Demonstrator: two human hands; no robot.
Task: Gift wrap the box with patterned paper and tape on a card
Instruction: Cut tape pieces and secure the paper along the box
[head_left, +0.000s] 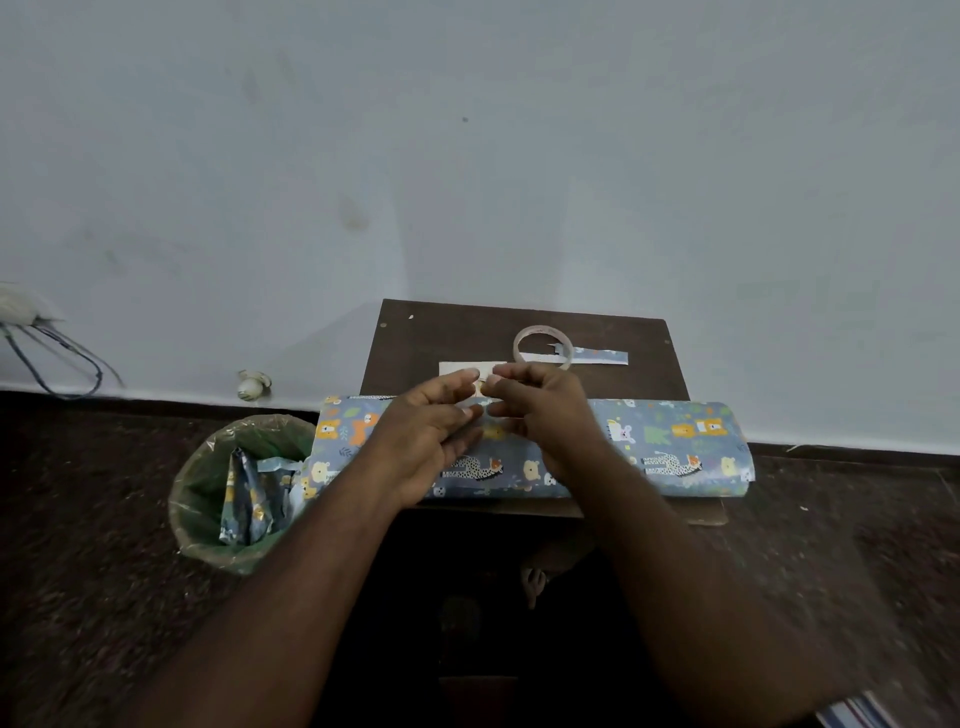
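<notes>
On the small dark table (426, 332) lies the box wrapped in animal-print paper (670, 441), its long side across the near edge. Above its middle the 2 hands meet: left hand (431, 436) and right hand (540, 410), fingertips close together; whether they pinch anything I cannot tell. Behind them sit a white card (457, 368), a tape roll (543, 345) and a paper strip (597, 356). A bin (208, 467) stands left.
</notes>
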